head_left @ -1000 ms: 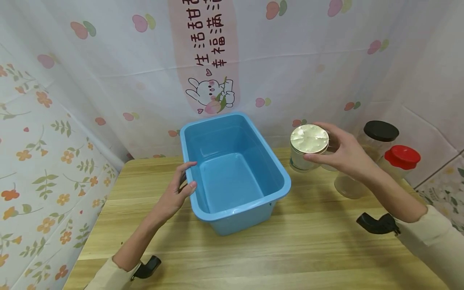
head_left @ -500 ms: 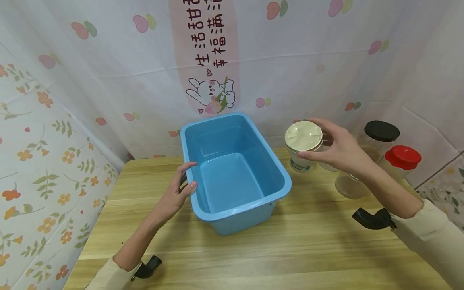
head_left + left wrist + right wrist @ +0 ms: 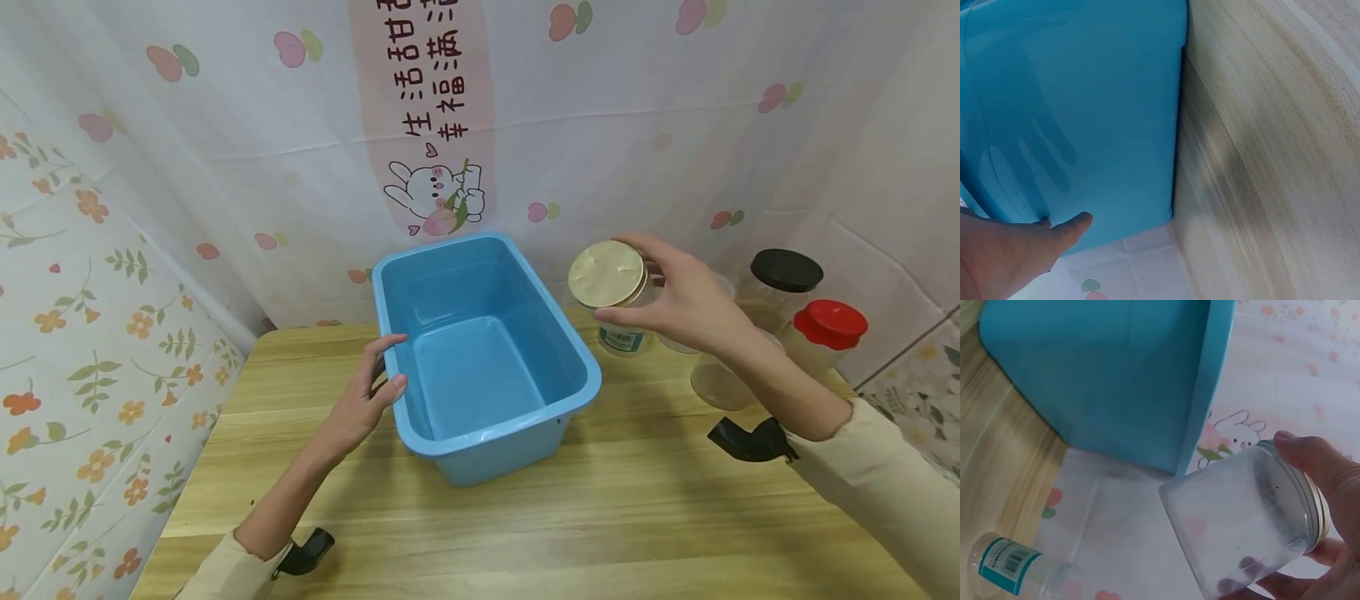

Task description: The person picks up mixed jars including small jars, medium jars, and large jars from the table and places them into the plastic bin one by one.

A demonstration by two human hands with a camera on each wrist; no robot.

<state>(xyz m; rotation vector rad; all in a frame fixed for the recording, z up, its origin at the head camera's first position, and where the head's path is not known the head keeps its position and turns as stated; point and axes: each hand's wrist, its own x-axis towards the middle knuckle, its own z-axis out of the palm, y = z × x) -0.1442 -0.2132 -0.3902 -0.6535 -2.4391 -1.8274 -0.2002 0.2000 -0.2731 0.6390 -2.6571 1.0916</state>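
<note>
Clear jar with gold lid (image 3: 606, 273): grasped in the right hand (image 3: 686, 300), thumb and fingers around the lid end. It's tilted, off the table (image 3: 480, 533), just outside the right rim of the blue basin (image 3: 498, 469). Left hand (image 3: 360, 404) grips the basin's left rim, index fingertip and thumb over the edge.

Right wrist view shows the gold-lidded jar's see-through side and base; head view gives mainly its top. Right wrist also gets more of the labelled jar (image 3: 1010, 565), upright on the table, teal label with barcode; from the head its upper part is hidden behind the held jar. Left wrist shows the basin's outer wall with a dark hand shape on it.

Table is light wood grain, basin upright on it. Patterned wall cloth (image 3: 637, 167) behind, with a rabbit print (image 3: 435, 196) and dark lettering; orange-flower cloth (image 3: 112, 375) at left.

Count: 1 basin, 2 hands, 2 cream sleeves, 1 gold-lidded jar, 1 labelled jar, 1 black-lidded jar (image 3: 786, 271), 1 red-lidded jar (image 3: 831, 325). Also a clear base (image 3: 677, 343) beside the labelled jar; can't tell which container it belongs to.
</note>
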